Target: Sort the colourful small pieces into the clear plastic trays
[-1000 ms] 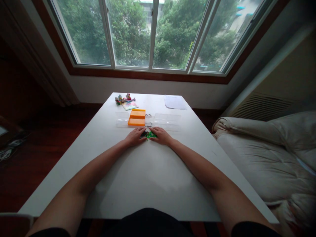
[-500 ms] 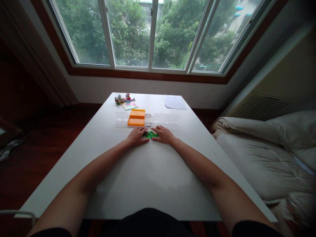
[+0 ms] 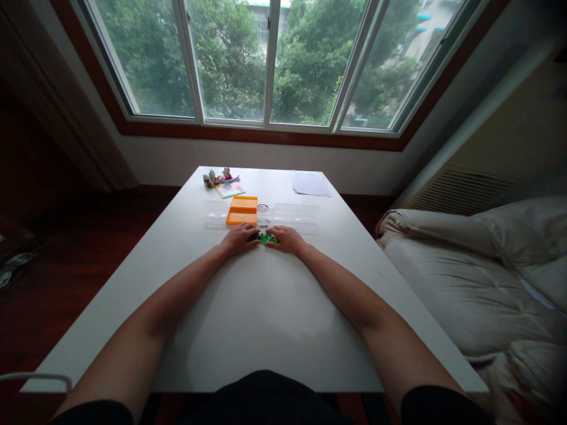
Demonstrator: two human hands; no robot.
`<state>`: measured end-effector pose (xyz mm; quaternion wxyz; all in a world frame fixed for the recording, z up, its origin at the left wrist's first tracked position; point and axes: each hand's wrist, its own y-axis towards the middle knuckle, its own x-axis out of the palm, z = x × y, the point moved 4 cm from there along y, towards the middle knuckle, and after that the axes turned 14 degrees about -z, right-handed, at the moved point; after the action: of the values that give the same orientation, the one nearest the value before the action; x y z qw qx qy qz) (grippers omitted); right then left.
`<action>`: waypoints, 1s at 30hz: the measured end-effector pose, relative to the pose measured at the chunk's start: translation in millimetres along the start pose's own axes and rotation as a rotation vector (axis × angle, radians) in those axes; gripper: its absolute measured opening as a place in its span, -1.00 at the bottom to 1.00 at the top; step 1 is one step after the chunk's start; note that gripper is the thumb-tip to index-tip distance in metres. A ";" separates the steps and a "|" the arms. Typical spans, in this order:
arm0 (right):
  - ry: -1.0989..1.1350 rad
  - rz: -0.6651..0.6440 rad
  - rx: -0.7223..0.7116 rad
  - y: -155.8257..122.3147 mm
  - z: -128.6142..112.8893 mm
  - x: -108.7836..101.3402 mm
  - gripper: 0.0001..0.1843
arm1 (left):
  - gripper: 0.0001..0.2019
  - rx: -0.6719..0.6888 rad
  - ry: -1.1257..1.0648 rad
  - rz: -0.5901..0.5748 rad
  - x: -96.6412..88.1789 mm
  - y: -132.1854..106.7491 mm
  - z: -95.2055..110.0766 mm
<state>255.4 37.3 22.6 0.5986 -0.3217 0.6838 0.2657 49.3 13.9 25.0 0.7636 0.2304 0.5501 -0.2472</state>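
A small pile of green, black and other coloured little pieces [image 3: 268,238] lies on the white table [image 3: 270,307]. My left hand [image 3: 239,239] curves along the pile's left side, its thumb low and its fingers stretched over the far edge. From the right, my right hand [image 3: 286,239] bends round the other side in the same way, thumb apart from fingers. Both touch the outer pieces, and neither has closed round any that I can see. The pieces are too small to tell their kind, and part of the pile is hidden under the fingers.
Just beyond my hands is an orange tray [image 3: 243,211], with clear plastic cases [image 3: 296,213] to its right and left. Small figures [image 3: 218,177] and a pastel card [image 3: 230,188] lie far left, paper sheets [image 3: 310,183] far right. A sofa [image 3: 465,271] stands right of the table.
Both hands have drawn nearer each other, bunching the pile into a narrower heap. The whole view has shifted slightly.
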 end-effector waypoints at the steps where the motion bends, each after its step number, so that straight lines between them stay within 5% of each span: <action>1: 0.001 0.000 -0.001 -0.4 -0.4 -0.3 -0.38 | -0.55 0.005 -0.002 -0.006 -1.6 -2.6 -1.0; 10: -0.014 -0.017 -0.020 8.2 -10.0 -1.9 -0.34 | -0.38 -0.009 0.051 -0.042 -14.9 -33.3 -22.2; 19: -0.014 -0.002 -0.023 20.4 -14.2 0.8 -0.42 | -0.48 -0.002 0.052 -0.044 -14.6 -20.5 -30.4; 30: 0.051 0.093 -0.049 -26.3 1.9 -0.8 -0.33 | -0.57 -0.143 -0.008 0.057 -10.2 -37.7 -42.8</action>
<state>276.6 21.7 23.8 0.5599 -0.3108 0.7062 0.3018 -8.4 12.7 19.4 0.7869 0.1899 0.5567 -0.1866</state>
